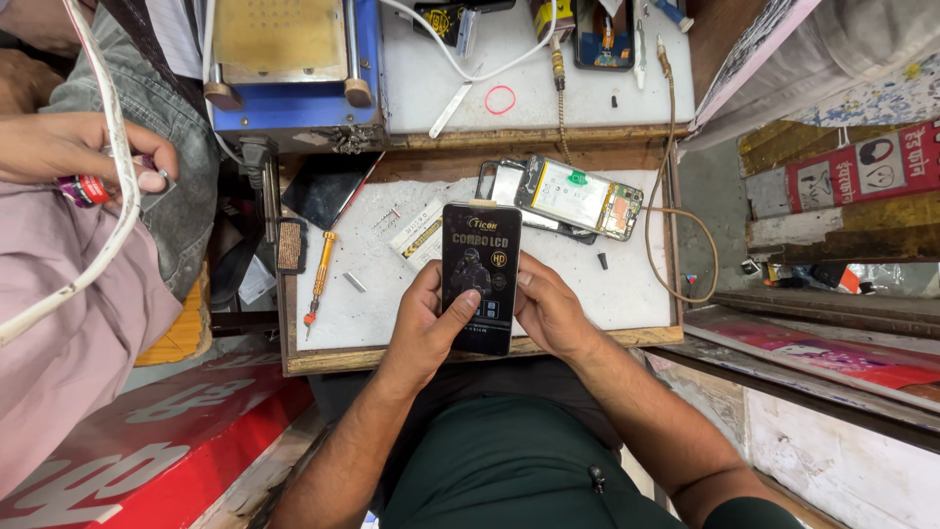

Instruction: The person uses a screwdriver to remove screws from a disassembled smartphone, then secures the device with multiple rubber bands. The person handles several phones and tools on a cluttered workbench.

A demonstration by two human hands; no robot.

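I hold a flat black rectangular box (481, 266) upright over the near edge of a small white work board (627, 294). My left hand (423, 328) grips its left side, thumb across the lower front. My right hand (549, 312) grips its right side. Just behind the box lies an opened phone (578, 198) with its insides showing, resting on a dark phone back panel (501, 182).
An orange-handled screwdriver (319, 276), a brush (290, 245) and a dark glass panel (326, 186) lie left. A brown cable (676, 225) loops on the right. A blue machine (294, 73) stands behind. Another person's hand (73, 147) holds a small object at far left.
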